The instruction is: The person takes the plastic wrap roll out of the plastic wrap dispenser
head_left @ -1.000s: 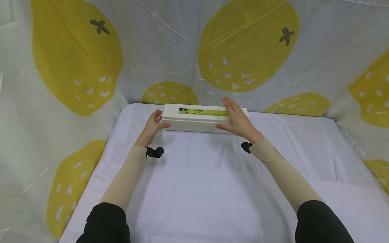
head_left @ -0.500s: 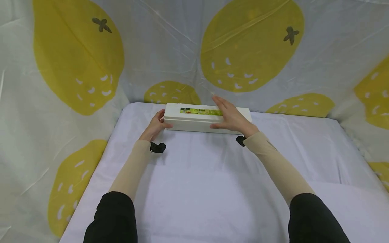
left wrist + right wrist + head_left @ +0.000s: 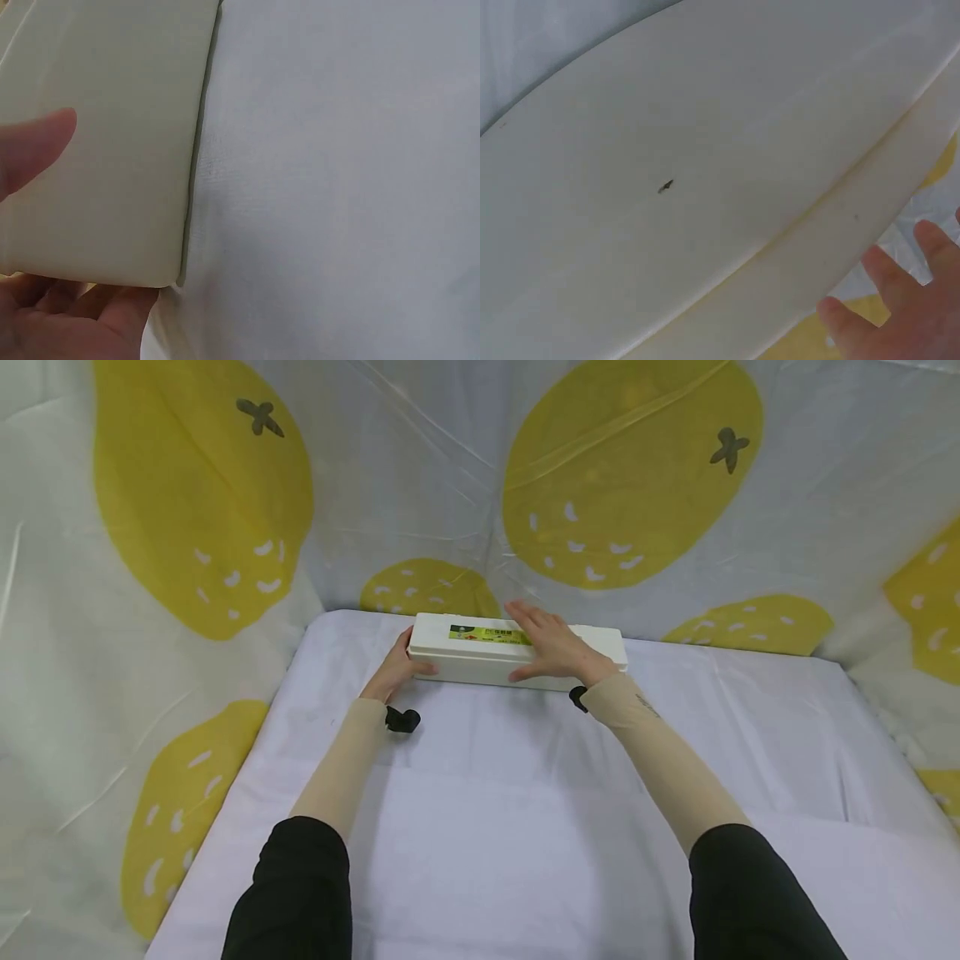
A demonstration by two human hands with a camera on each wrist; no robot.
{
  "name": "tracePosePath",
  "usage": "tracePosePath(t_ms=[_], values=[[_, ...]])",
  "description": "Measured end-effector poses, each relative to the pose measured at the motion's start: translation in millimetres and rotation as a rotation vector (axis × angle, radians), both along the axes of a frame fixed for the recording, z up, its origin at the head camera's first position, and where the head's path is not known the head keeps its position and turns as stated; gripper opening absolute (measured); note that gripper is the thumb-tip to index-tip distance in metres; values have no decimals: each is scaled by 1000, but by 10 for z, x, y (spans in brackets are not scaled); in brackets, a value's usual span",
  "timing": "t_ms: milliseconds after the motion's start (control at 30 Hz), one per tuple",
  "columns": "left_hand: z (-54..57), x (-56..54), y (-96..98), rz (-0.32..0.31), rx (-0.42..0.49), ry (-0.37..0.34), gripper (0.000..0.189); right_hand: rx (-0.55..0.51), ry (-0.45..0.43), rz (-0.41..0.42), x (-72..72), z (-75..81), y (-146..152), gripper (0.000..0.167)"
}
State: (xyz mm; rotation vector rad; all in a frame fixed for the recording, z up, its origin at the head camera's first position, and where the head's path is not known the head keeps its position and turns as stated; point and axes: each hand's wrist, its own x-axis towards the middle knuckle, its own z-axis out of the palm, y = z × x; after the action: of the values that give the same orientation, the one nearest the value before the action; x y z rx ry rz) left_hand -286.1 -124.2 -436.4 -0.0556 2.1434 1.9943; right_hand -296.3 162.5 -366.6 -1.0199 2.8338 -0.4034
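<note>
White sheeting [image 3: 420, 485], creased and faintly glossy, printed with large yellow fruit shapes [image 3: 202, 510]; hung from the left edge across the top of the frame to the right, several prints cut by the borders. Lower left: black sleeve [image 3: 296, 893], cropped by the bottom edge, over a close-fitting beige undersleeve. Left of centre: left hand [image 3: 397, 670], thumb along the front face, bent fingers round the left end of the box, holding it; the fingers are partly hidden in the head view. Black wrist device [image 3: 402, 720] just below. Centre: white box [image 3: 480, 671], long, rectangular, smooth, with a seam below its lid, lying on the cloth near the back sheeting. Yellow-green label [image 3: 483, 634] on the lid, its right part covered by the hand, lettering too small to read. Right of centre: right hand [image 3: 557, 650], fingers spread wide over the lid, thumb before the front face; whether it presses cannot be told. Small dark mark [image 3: 665, 186] on the box in the right wrist view. Beneath all: white cloth [image 3: 480, 835], matt, softly folded, running past the bottom edge.
</note>
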Motion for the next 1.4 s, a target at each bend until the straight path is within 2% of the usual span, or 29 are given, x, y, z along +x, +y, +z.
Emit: tracePosePath(t_ms=[133,367,600,867,1100,1267,1400], values=[[-24,-31,6,-4,-7,3,103,40,-42,-2,-42,-12,-69,116],[-61,-72,6,-28,-22,56,106,77,-87,-7,-121,-12,-182,118],[-100,-95,-7,-30,-37,76,106,135,-98,13,-159,-6,-236,118],[-122,-101,-1,-33,-26,125,108,185,-123,-6,-207,-45,-251,116],[-145,-99,-8,-19,-53,128,105,238,-93,-2,-243,-75,-266,108],[-131,-96,-16,-18,-60,97,106,258,-85,-12,-244,-71,-302,103],[25,2,-2,-29,-47,94,104,303,-62,-29,-214,-52,-372,104]])
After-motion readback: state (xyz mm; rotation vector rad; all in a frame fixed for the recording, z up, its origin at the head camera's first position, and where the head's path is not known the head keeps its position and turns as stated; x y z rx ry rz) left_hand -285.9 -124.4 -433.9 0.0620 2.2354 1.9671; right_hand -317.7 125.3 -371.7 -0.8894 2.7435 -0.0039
